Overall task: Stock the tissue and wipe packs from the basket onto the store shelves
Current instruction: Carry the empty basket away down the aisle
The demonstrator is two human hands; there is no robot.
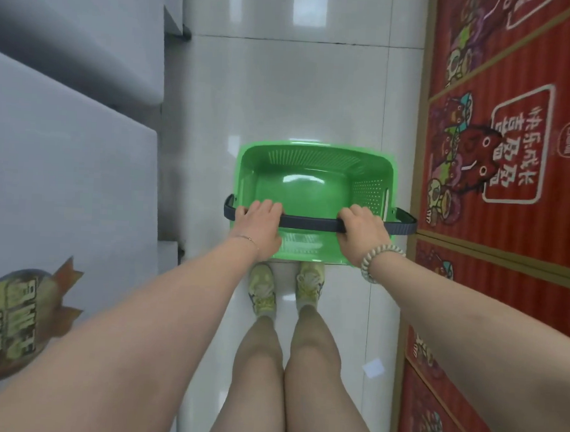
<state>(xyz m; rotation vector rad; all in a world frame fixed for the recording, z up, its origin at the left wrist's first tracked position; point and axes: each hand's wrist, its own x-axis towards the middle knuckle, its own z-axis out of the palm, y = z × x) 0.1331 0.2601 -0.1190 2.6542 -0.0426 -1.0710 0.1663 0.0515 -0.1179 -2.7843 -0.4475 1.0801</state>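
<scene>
A green plastic basket [316, 164] hangs above the white tiled floor in front of my feet, and nothing lies inside it. Its dark handle [309, 223] runs across the near side. My left hand [258, 226] grips the handle towards its left end. My right hand [362, 231] grips it towards the right end, with a beaded bracelet on that wrist. No tissue or wipe packs are in view.
White cabinets or freezers [64, 171] line the left side of the narrow aisle. Stacked red printed cartons [512, 145] line the right side. The glossy tiled floor [300, 84] runs ahead between them.
</scene>
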